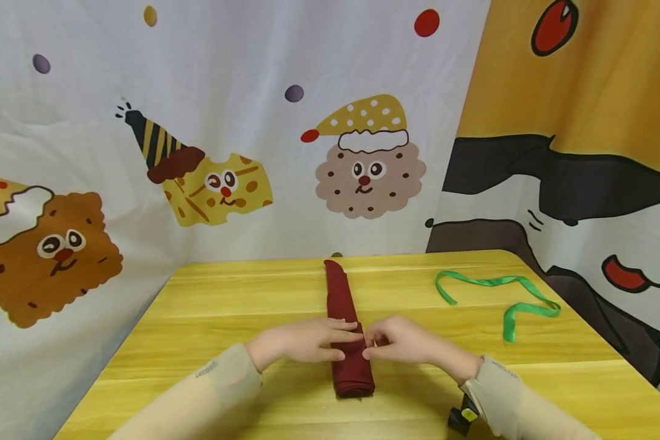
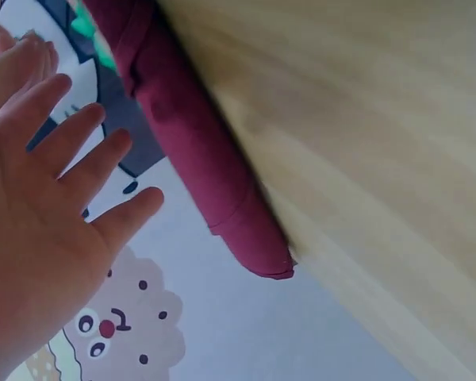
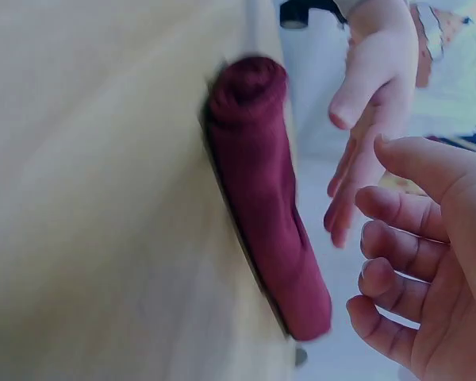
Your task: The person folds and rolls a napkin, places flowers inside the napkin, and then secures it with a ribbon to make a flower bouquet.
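A dark red cloth [image 1: 352, 370], rolled into a long tapering bundle, lies lengthwise on the wooden table. Its near end shows a spiral of layers in the right wrist view. Over the middle of the roll reaches my left hand [image 1: 313, 340], its fingers spread and fairly straight; the left wrist view shows this hand [image 2: 55, 206] off the cloth with an empty palm. My right hand [image 1: 398, 340] is just right of the roll, fingers loosely bent. In the right wrist view nothing sits between the fingers of that hand [image 3: 428, 254].
A green ribbon [image 1: 492, 282] lies in loose bends on the right part of the table [image 1: 242, 293]. Behind the table hangs a white curtain [image 1: 286, 134] with cartoon prints. A small black device [image 1: 462, 418] is at my right wrist.
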Demonstrator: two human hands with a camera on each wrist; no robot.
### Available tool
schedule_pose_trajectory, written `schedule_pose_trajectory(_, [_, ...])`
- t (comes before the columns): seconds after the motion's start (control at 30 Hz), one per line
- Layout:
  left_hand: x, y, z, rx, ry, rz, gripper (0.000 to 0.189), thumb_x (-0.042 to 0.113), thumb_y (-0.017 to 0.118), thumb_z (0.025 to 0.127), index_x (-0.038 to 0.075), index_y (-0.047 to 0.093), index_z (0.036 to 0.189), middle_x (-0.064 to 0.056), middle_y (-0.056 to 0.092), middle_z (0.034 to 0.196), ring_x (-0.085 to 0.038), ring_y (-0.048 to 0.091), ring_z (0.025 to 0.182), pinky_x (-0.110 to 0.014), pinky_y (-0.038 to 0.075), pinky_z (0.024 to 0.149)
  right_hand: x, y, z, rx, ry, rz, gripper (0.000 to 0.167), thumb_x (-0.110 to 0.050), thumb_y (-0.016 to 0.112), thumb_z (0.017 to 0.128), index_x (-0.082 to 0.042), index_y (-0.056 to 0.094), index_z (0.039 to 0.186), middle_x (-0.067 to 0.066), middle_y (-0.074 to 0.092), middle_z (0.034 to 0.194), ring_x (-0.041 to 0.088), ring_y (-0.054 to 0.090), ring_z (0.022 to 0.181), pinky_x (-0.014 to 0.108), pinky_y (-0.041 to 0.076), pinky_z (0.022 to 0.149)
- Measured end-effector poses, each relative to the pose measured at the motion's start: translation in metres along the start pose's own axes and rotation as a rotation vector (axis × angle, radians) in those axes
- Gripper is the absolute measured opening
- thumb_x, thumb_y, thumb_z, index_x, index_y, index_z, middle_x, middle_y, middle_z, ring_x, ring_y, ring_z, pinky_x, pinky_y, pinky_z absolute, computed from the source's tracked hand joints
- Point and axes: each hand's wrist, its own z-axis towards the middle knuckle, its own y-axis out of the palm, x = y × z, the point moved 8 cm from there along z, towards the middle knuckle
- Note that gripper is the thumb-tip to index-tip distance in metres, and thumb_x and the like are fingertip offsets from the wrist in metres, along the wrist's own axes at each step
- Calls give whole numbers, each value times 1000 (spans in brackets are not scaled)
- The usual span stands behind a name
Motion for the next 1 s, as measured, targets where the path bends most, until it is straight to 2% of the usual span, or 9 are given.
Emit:
schedule_pose_trajectory(0.13, [2,-24,22,101,23,-32,47,35,49,102,18,46,146,-3,41,150,-18,37,137,-37,34,107,20,-24,-9,54,55,-31,15,-29,69,91,-24,62,79,-16,47,60,-1,40,52,19,36,49])
schedule_pose_trajectory(0.27, [2,-52,51,211,13,-107,45,35,51,101,19,50,143,0,47,145,-14,46,130,-34,38,104,44,-51,-20,124,131,-32,13,-29,68,92,-22,64,82,-14,49,61,1,40,51,22,37,50])
schedule_pose_trajectory(0.37, [1,-70,73,275,-10,-198,44,37,51,101,22,52,142,3,51,141,-13,51,123,-33,42,99,64,-70,-29,181,192,-23,12,-28,67,93,-19,65,85,-11,52,63,4,42,52,24,38,50])
schedule_pose_trajectory(0.5, [-4,-83,102,327,-39,-374,43,37,51,101,20,53,141,2,55,138,-17,54,121,-36,45,95,93,-92,-42,267,286,-21,11,-25,66,93,-15,68,88,-7,59,70,9,48,56,27,42,53])
schedule_pose_trajectory(0.63, [-12,-89,131,394,-72,-567,42,34,52,101,16,55,139,-1,57,135,-18,54,121,-35,45,96,126,-108,-57,354,403,11,12,-22,65,94,-11,69,93,-1,63,81,15,51,64,31,44,57])
schedule_pose_trajectory(0.73, [-19,-87,150,462,-119,-693,40,34,54,100,15,58,135,-1,60,130,-17,56,117,-34,46,94,147,-117,-70,426,487,36,17,-22,64,95,-7,69,100,4,64,90,18,53,71,33,45,63])
schedule_pose_trajectory(0.9, [-24,-74,181,531,-198,-932,38,33,59,98,17,61,132,0,62,123,-16,59,107,-38,50,88,176,-128,-93,554,584,46,23,-21,62,96,-2,67,107,11,64,99,23,55,82,36,45,69])
schedule_pose_trajectory(1.0, [-27,-63,198,567,-254,-1033,36,32,61,97,15,63,129,0,64,118,-15,61,101,-36,52,82,192,-130,-106,624,636,69,24,-19,60,97,0,65,112,14,63,104,27,56,89,37,46,73])
